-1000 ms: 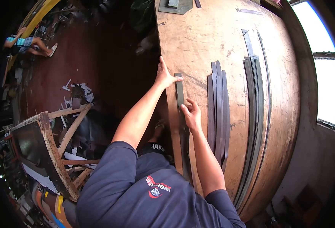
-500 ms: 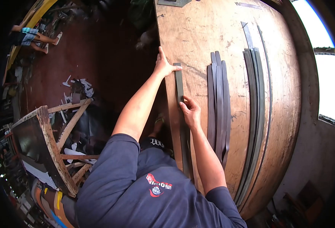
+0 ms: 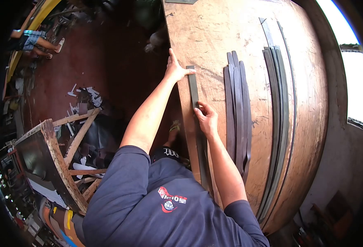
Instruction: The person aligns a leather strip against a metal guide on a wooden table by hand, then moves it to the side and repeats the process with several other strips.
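Observation:
A long dark flat strip [image 3: 193, 88] lies lengthwise along the left edge of a wooden tabletop [image 3: 214, 29]. At its far end, my left hand [image 3: 176, 71] lays its thumb across the strip, with the other fingers stretched out along the table's edge. Farther down, my right hand [image 3: 207, 118] has its thumb and curled fingers closed at the strip's right side. The near part of that strip runs down past my right forearm toward my body. Just right of my right hand rests a bundle of dark strips [image 3: 237, 94] with rounded ends.
Longer dark strips [image 3: 278, 119] lie farther right, beside a thin dark strip [image 3: 288, 61]. A flat dark piece [image 3: 181, 1] sits at the table's far edge. To the left are a wooden frame [image 3: 58, 158], white scraps [image 3: 93, 95] on the floor and another person's legs [image 3: 45, 43].
The view has shifted slightly. Both hands keep nearly the same places on the strip, and the strip has not visibly moved along the table.

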`<state>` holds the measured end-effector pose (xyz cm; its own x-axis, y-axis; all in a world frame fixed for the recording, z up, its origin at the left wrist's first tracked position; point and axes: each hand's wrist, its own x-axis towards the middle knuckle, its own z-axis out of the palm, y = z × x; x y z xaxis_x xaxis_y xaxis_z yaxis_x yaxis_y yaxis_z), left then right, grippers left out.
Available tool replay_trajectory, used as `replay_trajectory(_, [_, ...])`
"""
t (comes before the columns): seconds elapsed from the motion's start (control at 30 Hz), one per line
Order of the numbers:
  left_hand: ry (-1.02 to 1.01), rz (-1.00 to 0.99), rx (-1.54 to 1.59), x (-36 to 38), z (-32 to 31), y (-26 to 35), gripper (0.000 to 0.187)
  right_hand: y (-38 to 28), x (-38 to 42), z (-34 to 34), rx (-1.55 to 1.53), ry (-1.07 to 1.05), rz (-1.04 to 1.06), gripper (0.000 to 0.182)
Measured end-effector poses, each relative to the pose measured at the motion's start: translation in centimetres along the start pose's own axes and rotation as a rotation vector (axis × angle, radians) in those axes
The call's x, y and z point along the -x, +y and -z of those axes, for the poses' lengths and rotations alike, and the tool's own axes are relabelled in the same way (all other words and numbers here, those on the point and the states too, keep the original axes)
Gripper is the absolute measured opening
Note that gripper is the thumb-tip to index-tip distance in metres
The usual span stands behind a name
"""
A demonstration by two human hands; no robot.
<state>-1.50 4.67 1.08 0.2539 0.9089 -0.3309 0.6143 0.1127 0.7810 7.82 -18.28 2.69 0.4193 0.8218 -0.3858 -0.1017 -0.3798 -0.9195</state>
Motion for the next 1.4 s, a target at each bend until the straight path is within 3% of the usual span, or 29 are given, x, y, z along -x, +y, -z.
replay_trajectory(0.97, [0.01, -0.01, 0.026, 0.5, -0.1, -0.1, 0.151, -1.5, 0.1, -0.5, 0.097, 0.067, -0.011, 0.028])
replay_trajectory(1.07, [0.097, -0.092, 0.049, 2.3, -1.1, -1.0, 0.146, -1.0, -0.1, -0.6, 0.087, 0.076, -0.019, 0.027])
replay_trajectory(1.13, [0.126, -0.012, 0.218, 5.1, -2.0, -1.3, 0.141, -0.9, -0.2, -0.7, 0.09, 0.081, -0.019, 0.027])
replay_trajectory(1.23, [0.016, -0.023, 0.199, 8.4, -3.1, -2.6, 0.141, -1.2, -0.1, -0.8, 0.114, 0.103, -0.024, 0.026])
replay_trajectory(1.4, [-0.044, 0.086, 0.197, 8.3, -2.8, -2.0, 0.141, -1.2, 0.6, 0.2, 0.054, -0.024, 0.001, 0.043])
